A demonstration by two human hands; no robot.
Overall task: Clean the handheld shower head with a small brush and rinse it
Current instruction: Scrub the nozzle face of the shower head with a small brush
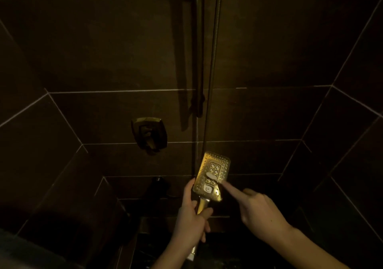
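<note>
Setting: dark tiled shower wall (103,61).
Right hand (261,210): fingers pinch small brush (213,176), bristles touching spray face.
Left hand (190,221): wrapped around handle.
Shower head (213,173): long axis upright, up-left of right fingers.

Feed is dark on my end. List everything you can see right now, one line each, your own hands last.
shower head: one, gold, rectangular, face toward the camera, low centre
small brush: one, pale head, lying across the shower head's face
hose: one, dark, hanging down the wall to behind the shower head
rail: one, dark, vertical on the back wall
mixer valve: one, gold, on the back wall left of the shower head
wall tiles: many, dark brown with pale grout
left hand: one, wrapped round the shower head's handle
right hand: one, forefinger stretched along the brush
</note>
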